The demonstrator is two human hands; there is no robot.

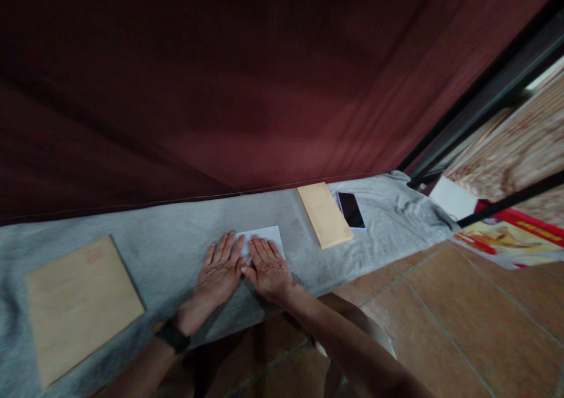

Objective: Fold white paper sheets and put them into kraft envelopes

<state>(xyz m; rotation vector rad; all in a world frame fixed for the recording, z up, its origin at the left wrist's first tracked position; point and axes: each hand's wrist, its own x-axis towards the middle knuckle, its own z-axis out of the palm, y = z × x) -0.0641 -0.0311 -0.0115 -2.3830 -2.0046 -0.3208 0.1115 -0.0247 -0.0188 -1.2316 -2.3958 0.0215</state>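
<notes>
Both palms press down on a white sheet of paper [272,233] that lies on the grey cloth. My left hand [221,268], with a dark band on its wrist, rests flat over the paper's left part, fingers stretched out. Beside it, my right hand [269,268] lies flat over the right part, its fingers close together and pointing away. The thumbs meet near the middle. Much of the paper is hidden beneath the hands; its far edge and right corner show.
A stack of tan envelopes [325,214] lies to the right, with a dark-screened phone [351,210] next to it. At the left is a large brown envelope [83,310]. A dark red curtain [264,110] hangs behind the cloth-covered surface [176,227]. A printed red-and-yellow box [506,236] stands far right.
</notes>
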